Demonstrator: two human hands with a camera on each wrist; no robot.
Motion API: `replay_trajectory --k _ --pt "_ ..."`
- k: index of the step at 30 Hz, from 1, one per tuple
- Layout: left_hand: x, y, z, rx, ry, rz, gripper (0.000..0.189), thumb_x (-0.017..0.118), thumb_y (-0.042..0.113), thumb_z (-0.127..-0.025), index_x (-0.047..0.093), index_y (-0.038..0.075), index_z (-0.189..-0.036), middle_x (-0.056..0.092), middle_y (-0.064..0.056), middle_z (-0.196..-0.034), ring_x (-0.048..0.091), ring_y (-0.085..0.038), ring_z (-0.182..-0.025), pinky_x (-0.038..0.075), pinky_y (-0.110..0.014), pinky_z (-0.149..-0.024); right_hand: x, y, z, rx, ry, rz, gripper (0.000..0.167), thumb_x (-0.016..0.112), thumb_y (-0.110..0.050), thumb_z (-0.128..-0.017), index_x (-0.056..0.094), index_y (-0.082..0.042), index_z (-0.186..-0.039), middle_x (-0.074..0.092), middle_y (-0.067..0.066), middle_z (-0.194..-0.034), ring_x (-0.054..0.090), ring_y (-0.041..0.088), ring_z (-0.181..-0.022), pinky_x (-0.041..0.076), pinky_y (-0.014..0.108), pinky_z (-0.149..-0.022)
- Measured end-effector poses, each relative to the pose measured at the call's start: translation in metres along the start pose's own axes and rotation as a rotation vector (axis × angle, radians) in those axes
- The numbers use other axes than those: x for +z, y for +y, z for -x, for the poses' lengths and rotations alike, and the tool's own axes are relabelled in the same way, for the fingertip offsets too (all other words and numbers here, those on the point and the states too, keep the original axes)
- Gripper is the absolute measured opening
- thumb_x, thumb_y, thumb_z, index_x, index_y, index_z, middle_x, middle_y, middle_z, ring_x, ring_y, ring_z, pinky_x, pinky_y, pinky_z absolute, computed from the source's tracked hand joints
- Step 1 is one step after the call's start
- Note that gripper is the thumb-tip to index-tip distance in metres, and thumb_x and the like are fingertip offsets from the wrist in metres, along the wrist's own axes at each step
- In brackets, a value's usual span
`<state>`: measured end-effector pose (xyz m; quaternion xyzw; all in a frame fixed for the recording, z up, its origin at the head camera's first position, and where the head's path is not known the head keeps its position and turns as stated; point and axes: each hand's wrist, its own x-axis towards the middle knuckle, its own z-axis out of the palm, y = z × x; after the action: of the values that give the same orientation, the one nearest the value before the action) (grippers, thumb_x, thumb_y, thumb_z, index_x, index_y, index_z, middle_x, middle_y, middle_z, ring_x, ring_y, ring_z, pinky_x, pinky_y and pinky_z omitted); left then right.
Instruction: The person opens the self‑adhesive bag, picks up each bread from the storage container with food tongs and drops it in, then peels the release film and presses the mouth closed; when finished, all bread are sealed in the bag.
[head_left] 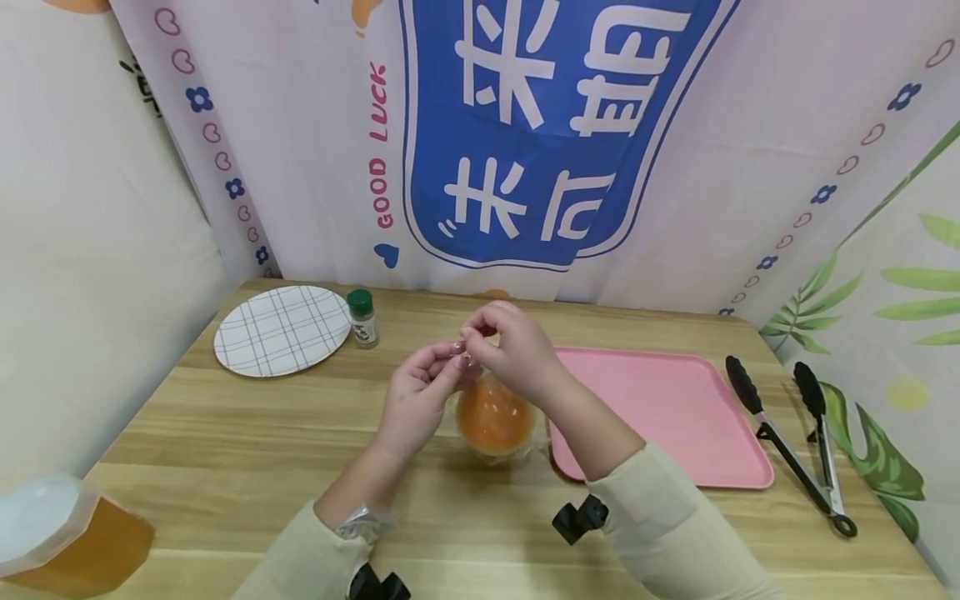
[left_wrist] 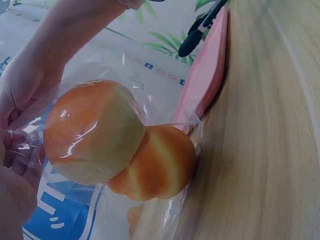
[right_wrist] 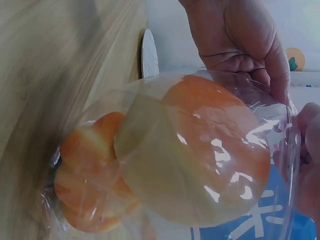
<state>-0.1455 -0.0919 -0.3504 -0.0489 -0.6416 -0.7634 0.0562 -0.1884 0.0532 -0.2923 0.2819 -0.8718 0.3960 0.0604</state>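
A clear plastic bag (right_wrist: 282, 125) hangs just over the table with two bread rolls inside. One is a smooth round bun (head_left: 495, 417), golden on one side and pale on the other. Below it in the bag sits a lobed, striped roll (left_wrist: 162, 162), which the bun hides in the head view. My left hand (head_left: 420, 392) pinches one side of the bag's top edge between thumb and fingers. Opposite it, my right hand (head_left: 521, 354) pinches the edge with thumb and forefinger, its fingertips close to the left ones.
Right of the bag lies a pink tray (head_left: 652, 408), with black-tipped tongs (head_left: 795, 454) beyond it. At the back left are a white checked plate (head_left: 281, 333) and a green-capped shaker (head_left: 363, 321). An amber-filled tub (head_left: 82, 542) stands at the front left. A printed curtain (head_left: 300, 150) hangs behind.
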Motion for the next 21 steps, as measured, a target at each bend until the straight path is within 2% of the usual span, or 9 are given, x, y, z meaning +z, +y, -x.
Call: replay_trajectory --k 5,8,16,21 --pt "0.002 -0.001 0.000 0.034 0.001 -0.014 0.021 0.054 0.004 -0.099 0.060 -0.005 -0.117 0.072 -0.020 -0.106 0.073 -0.008 -0.089 0.060 -0.029 -0.085 0.002 0.006 0.000 0.153 0.042 -0.218 0.015 0.057 -0.014 -0.097 0.065 -0.002 -0.100 0.059 0.007 -0.091 0.053 0.020 -0.086 0.049 0.026 -0.077" --pt "0.001 -0.001 0.000 0.050 0.012 -0.022 0.022 0.055 0.004 -0.099 0.060 -0.006 -0.118 0.072 -0.023 -0.105 0.073 -0.009 -0.087 0.060 -0.030 -0.084 -0.001 0.010 -0.001 0.216 0.054 -0.307 0.018 0.058 -0.016 -0.098 0.065 0.000 -0.103 0.055 0.005 -0.085 0.050 0.019 -0.080 0.044 0.024 -0.069" --pt "0.001 0.001 0.000 0.008 0.048 -0.034 0.020 0.054 0.009 -0.100 0.062 -0.002 -0.115 0.074 -0.017 -0.103 0.074 -0.011 -0.088 0.060 -0.030 -0.085 -0.012 0.017 0.002 0.307 0.046 -0.385 0.016 0.062 -0.017 -0.094 0.066 -0.002 -0.100 0.055 0.001 -0.082 0.049 0.018 -0.078 0.043 0.021 -0.066" --pt "0.001 0.001 -0.001 -0.013 0.076 -0.004 0.018 0.052 0.010 -0.101 0.061 -0.004 -0.109 0.076 -0.012 -0.098 0.074 -0.012 -0.088 0.060 -0.030 -0.084 -0.015 0.020 0.003 0.359 0.115 -0.420 0.015 0.063 -0.014 -0.093 0.066 0.000 -0.099 0.056 0.000 -0.083 0.049 0.017 -0.079 0.044 0.020 -0.066"
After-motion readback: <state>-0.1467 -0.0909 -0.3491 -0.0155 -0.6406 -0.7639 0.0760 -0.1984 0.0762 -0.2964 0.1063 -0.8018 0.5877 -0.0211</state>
